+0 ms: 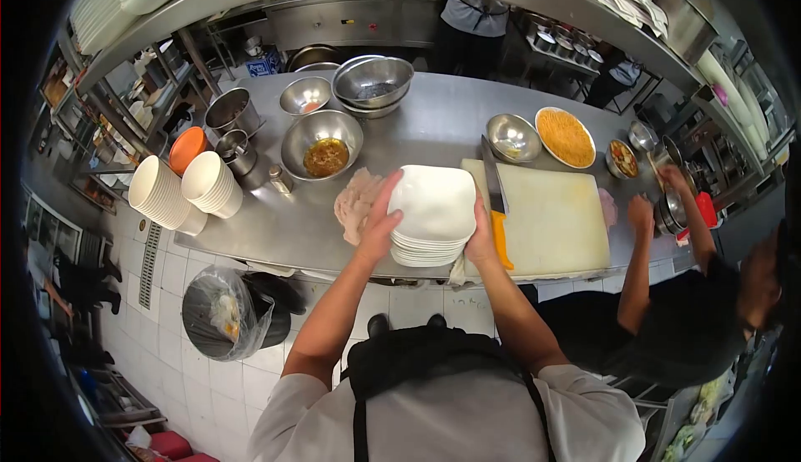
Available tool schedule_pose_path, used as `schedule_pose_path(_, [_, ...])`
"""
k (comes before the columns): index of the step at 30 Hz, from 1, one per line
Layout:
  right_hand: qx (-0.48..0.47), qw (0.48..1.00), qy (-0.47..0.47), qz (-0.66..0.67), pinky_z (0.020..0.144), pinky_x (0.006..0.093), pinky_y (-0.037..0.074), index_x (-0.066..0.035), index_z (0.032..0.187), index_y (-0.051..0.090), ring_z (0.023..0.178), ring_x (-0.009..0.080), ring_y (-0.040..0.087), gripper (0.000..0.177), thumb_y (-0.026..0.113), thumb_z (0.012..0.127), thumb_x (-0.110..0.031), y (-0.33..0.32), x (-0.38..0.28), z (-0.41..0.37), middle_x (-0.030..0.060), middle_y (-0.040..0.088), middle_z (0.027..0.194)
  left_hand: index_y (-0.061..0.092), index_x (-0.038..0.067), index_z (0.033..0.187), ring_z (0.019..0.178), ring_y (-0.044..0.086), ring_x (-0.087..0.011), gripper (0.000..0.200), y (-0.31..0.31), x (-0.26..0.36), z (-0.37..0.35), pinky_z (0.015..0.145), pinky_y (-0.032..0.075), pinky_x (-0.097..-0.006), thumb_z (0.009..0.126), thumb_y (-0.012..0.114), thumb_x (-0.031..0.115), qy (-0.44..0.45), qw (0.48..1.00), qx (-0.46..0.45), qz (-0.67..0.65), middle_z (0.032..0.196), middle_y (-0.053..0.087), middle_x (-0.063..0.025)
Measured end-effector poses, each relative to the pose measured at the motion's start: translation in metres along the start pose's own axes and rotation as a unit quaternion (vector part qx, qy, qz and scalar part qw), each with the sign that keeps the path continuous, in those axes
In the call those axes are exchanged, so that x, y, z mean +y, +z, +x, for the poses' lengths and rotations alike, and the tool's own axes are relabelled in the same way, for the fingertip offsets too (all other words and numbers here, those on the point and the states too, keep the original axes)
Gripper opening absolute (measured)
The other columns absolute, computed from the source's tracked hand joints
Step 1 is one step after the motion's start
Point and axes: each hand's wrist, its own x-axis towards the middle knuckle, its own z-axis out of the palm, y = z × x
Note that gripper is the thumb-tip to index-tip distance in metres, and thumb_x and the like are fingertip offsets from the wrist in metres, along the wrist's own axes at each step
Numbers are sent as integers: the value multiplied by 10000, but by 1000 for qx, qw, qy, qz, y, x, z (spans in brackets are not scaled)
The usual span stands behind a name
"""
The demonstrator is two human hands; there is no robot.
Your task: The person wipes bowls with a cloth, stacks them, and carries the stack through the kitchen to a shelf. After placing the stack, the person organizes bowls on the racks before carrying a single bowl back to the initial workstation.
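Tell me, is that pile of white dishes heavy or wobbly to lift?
The stack of white dishes is probably heavy, since many are piled together. It might slide or tip, as the dishes look smooth; the left hand and right hand hold opposite sides. Their hard, glossy look suggests they could chip.

The stack of white dishes (434,205) comprises multiple units of matching form, each roughly square with rounded corners, a smooth glossy surface and a shallow recess. The units are closely nested and face upward, with their layered rims exposed on the near side. The stack is positioned immediately left of the cutting board (555,220), beside its left edge.
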Motion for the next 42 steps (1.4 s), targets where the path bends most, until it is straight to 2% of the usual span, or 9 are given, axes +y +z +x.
schedule_pose_path(1, [-17,1000,2,19,1136,371,324,-60,1507,344,1357,222,432,606,310,1063,-471,-5,13,-2,93,458,1477,207,-15,1553,1489,211,-266,803,3,-7,1,1218,115,-376,933,510,395,23,999,25,-29,1589,290,-153])
schedule_pose_path(4, [-15,984,101,146,1128,362,329,-77,1499,368,1341,212,442,615,334,1052,-498,-12,38,-8,75,469,1466,195,-11,1557,1477,235,-258,852,16,-16,-7,1211,148,-369,945,484,506,2,993,77,-91,1588,289,-145])
schedule_pose_path(7, [-6,980,133,151,1166,338,232,-16,1512,328,1386,214,361,646,349,1046,-462,-5,23,-6,96,416,1498,180,-10,1561,1468,254,-249,890,18,-18,-8,1205,177,-361,955,454,582,24,991,69,-111,1590,283,-136])
schedule_pose_path(10, [-4,988,114,103,1164,337,232,-26,1514,330,1385,211,357,647,367,1034,-459,1,12,-7,101,416,1498,170,-12,1562,1464,263,-246,907,18,-23,-10,1205,177,-361,949,454,593,6,988,97,-119,1594,273,-134])
schedule_pose_path(13, [-18,979,162,121,1161,334,235,-29,1508,340,1384,210,358,639,385,1017,-435,-5,14,-8,111,419,1491,167,-11,1562,1465,260,-245,941,16,-17,-11,1204,180,-367,932,464,622,1,993,77,-89,1598,260,-139])
schedule_pose_path(16, [10,989,104,106,1074,348,382,-85,1464,401,1250,203,510,609,429,1000,-477,0,12,-8,68,525,1381,171,-10,1562,1465,260,-250,973,18,-10,-6,1203,181,-375,912,480,646,24,994,65,-88,1597,262,-139])
schedule_pose_path(33, [-28,988,96,113,1050,360,407,-74,1459,402,1250,220,510,646,497,943,-451,7,-6,-1,104,526,1361,123,-15,1566,1477,230,-250,1050,15,-13,-6,1199,190,-373,891,507,691,30,994,62,-90,1603,235,-143])
schedule_pose_path(37, [-9,977,131,167,1039,360,418,-64,1448,413,1240,228,520,642,492,940,-450,0,-9,0,109,528,1362,97,-18,1567,1483,212,-255,1058,15,17,4,1204,171,-373,900,489,704,34,999,10,-26,1608,217,-152])
schedule_pose_path(42, [-37,983,111,139,1019,365,439,-70,1441,428,1207,231,549,642,488,924,-448,2,-12,6,108,553,1330,41,-16,1570,1489,186,-260,1075,1,4,1,1210,132,-379,906,461,717,10,1000,-22,2,1614,185,-162])
